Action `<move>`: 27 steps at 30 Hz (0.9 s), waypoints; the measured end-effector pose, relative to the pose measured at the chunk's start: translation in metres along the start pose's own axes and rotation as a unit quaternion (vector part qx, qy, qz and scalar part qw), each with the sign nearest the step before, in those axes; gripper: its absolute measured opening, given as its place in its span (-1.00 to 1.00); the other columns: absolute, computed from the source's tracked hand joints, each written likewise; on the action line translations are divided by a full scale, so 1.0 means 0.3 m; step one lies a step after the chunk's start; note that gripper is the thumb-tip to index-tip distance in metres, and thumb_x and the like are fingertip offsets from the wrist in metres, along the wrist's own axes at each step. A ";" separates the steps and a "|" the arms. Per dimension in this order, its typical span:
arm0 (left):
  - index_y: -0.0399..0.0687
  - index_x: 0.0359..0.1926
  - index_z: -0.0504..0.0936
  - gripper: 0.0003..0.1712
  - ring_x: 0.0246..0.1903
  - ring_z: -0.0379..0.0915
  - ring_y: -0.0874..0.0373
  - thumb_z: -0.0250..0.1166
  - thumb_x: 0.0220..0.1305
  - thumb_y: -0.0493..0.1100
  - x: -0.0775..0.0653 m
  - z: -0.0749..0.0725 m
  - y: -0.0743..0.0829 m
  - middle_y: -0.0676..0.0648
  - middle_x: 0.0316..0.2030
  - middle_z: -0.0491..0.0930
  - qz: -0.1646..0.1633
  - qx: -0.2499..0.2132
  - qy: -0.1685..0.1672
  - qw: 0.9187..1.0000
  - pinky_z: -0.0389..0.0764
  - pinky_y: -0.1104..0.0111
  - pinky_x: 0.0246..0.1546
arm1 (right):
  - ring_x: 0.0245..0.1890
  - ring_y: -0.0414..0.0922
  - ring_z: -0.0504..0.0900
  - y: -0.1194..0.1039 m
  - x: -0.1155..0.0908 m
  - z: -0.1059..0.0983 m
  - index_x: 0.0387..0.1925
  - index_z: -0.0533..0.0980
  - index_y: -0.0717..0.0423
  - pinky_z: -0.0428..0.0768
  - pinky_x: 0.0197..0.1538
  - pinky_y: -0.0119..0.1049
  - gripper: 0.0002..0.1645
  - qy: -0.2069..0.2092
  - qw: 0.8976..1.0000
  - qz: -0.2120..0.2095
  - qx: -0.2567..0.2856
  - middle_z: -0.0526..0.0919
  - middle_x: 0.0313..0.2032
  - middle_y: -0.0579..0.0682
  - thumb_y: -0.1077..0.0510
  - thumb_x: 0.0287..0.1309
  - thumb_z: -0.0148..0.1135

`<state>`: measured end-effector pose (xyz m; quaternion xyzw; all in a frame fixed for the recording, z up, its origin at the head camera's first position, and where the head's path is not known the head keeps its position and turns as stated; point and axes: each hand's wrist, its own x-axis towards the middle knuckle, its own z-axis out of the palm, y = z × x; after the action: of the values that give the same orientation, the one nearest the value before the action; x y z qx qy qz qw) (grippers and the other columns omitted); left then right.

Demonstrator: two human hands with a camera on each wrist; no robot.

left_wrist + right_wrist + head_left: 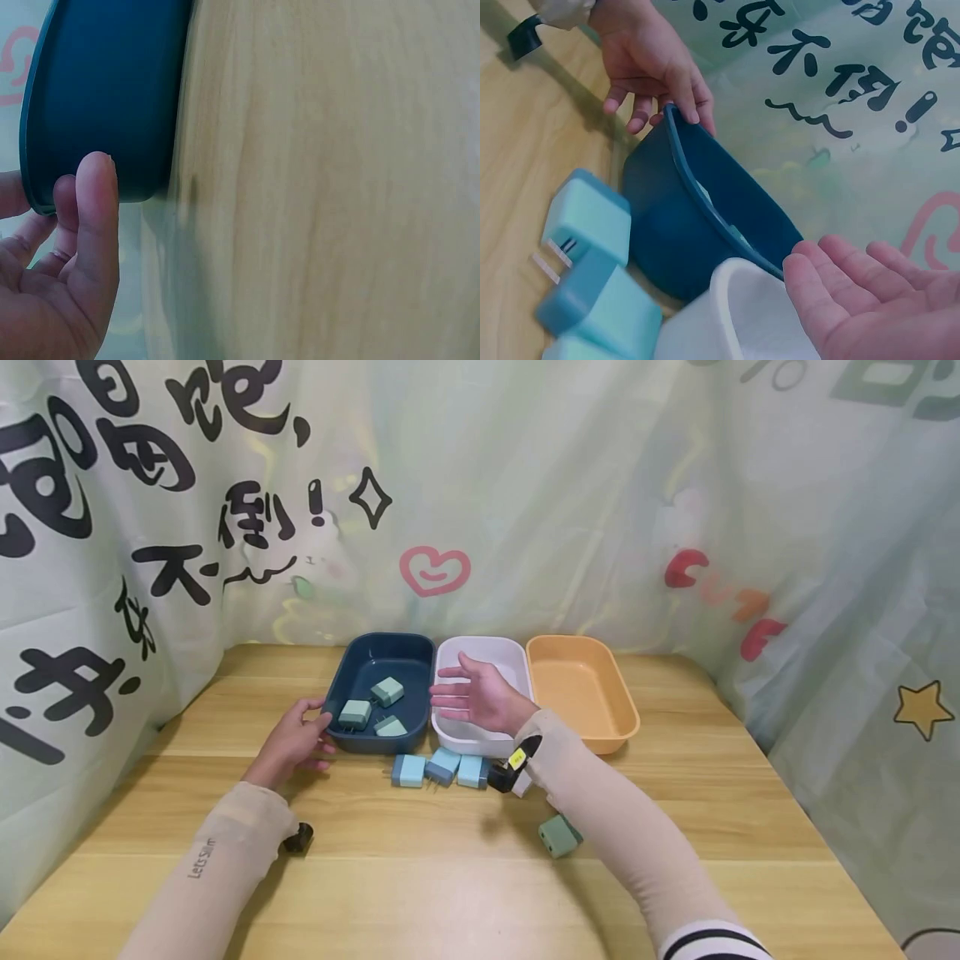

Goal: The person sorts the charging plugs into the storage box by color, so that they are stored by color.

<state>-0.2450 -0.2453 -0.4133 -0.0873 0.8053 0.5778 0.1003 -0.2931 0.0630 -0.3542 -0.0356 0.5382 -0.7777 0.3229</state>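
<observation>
My left hand (294, 739) pinches the left rim of the dark blue tray (341, 681), with fingers on both sides of the wall in the left wrist view. Inside that tray lie three green charger plugs (354, 715). My right hand (483, 697) is over the white tray (480, 647), palm turned toward the left, fingers straight and holding nothing. In the right wrist view its fingertips (802, 274) overlap the blue tray's rim. Three light-blue charger plugs (408, 771) lie on the table in front of the trays. Another green plug (559, 836) lies beside my right forearm.
An orange tray (581, 681) stands to the right of the white one, the three trays side by side. The wooden table (420, 893) runs back to a printed curtain (540, 527). A whitish piece (522, 783) shows partly behind my right wrist camera (504, 775).
</observation>
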 end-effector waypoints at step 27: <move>0.02 0.50 0.00 -0.39 -0.32 0.51 -0.02 -0.10 0.55 -0.02 0.002 -0.008 -0.007 -0.28 -0.20 0.45 0.005 0.000 0.002 1.000 0.67 0.16 -0.38 | 0.14 0.20 0.50 0.067 -0.332 -0.165 0.31 0.09 0.49 0.35 0.26 0.09 -0.31 -0.022 0.977 -0.042 -0.206 0.40 0.18 0.44 -0.05 0.52 -0.32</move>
<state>-0.2452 -0.2481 -0.4146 -0.0844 0.8061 0.5779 0.0955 -0.2250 0.1528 -0.3630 -0.1410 0.6774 -0.6621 0.2879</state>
